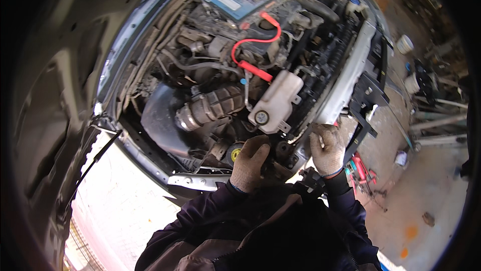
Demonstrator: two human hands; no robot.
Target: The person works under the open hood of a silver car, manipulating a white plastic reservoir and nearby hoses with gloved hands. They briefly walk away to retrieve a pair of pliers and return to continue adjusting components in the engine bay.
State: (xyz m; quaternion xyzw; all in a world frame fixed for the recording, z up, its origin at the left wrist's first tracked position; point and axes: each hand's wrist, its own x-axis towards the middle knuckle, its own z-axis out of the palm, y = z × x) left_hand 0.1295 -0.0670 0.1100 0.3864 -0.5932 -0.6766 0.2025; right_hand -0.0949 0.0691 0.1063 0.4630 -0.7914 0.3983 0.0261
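My left hand [250,163] wears a dirty pale knit glove and is curled just right of a black cap with a yellow label [235,154]; what its fingers hold, if anything, is hidden. My gloved right hand [325,151] is closed at the silver front rail [345,90] of the engine bay; I cannot make out what is in it. Between and above my hands sit a translucent plastic reservoir [275,100], a red cable [255,70] and a ribbed intake hose [218,103]. A large black plastic housing [158,115] lies to the left.
The raised hood [55,70] fills the left side, with a thin strut [102,151]. A blue-topped battery [225,0] sits at the back. On the floor at the right are red tools [361,171], white containers [405,44], metal bars [436,120] and a black bracket [371,95] beside the car's front.
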